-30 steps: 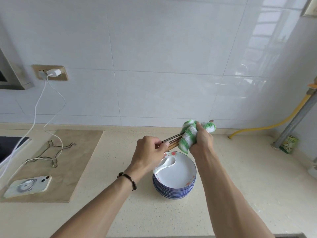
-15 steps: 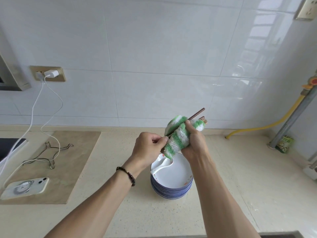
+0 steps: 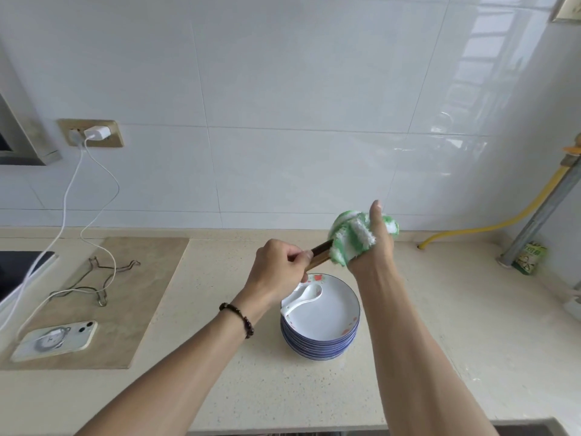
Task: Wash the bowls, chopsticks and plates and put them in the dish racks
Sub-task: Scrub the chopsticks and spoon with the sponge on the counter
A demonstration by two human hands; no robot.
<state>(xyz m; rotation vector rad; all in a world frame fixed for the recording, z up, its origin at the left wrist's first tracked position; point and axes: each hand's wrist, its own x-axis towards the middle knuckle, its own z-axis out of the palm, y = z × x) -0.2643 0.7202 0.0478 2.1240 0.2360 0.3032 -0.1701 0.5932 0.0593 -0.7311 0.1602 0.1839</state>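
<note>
Since half a second ago the cloth [image 3: 355,239] has slid out along the chopsticks [image 3: 320,253], covering the far tips that then stuck out past it, and the right thumb now points up. The left hand [image 3: 276,273] grips the near ends of the chopsticks, fingers curled round them; the right hand [image 3: 372,243] is wrapped round the cloth, squeezing it about the sticks, thumb free. Both are held in the air above the tabletop [image 3: 220,388], just behind the plates [image 3: 320,322]. The step in hand looks like scrubbing the chopsticks; next would come drawing the cloth back along them, or pulling it off the tips, with the left grip firm so the sticks do not slip out. Only a short dark-brown stretch of them shows between the hands. The plates sit in a neat stack, blue-rimmed, white inside with small red marks, a white spoon [image 3: 303,298] lying in the top one; they seem not yet washed. No dish rack is in view
</note>
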